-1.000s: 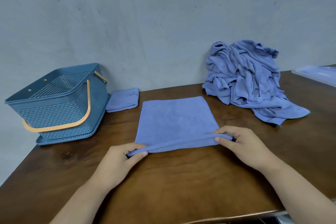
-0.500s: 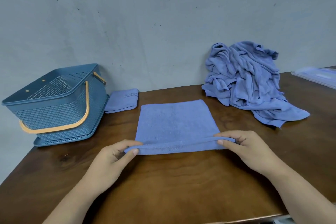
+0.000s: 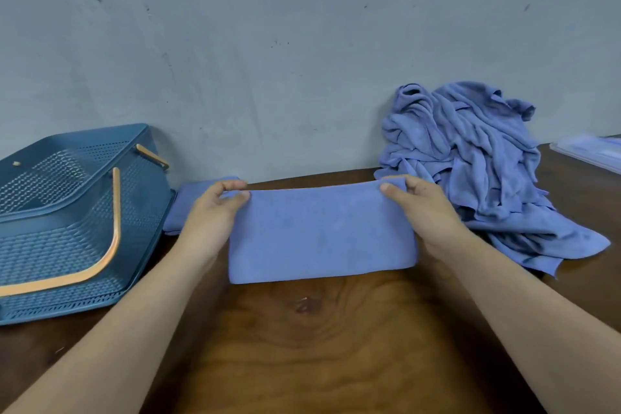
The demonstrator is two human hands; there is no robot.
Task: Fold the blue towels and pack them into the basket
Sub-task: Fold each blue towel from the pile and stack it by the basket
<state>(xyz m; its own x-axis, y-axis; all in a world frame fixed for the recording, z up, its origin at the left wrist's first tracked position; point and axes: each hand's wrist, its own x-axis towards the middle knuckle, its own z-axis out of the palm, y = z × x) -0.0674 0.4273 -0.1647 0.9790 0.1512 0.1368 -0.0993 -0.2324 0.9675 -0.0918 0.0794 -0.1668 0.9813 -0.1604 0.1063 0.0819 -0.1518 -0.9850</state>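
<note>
Blue towel [image 3: 319, 235] at the middle of the wooden table [image 3: 319, 353], lying as a wide flat band. Near edge rests on the wood. Whether the far edge touches the table or is raised slightly cannot be told. Layers can't be counted from this angle.

Left hand [image 3: 210, 215] pinches the far left corner, thumb on top and fingers curled over the edge. Fingertips partly hidden behind the cloth. Right hand [image 3: 426, 212] pinches the far right corner the same way. Both forearms run out of the bottom of the view.

Basket [image 3: 50, 245], blue mesh, stands at the left of the table against the wall [image 3: 268, 44] and is cut off by the left edge. Its orange handle [image 3: 116, 212] hangs down the near side. Most of the inside is out of sight.

A small folded towel [image 3: 183, 202] lies between the basket and the left hand, just beside the basket's base and largely covered by the hand.

A heap of crumpled towels [image 3: 470, 161] sits at the right rear, leaning on the wall. One loose end trails toward the right forearm.

A pale flat object [image 3: 591, 151] at the far right is cropped and blurred, so it can't be made out.
</note>
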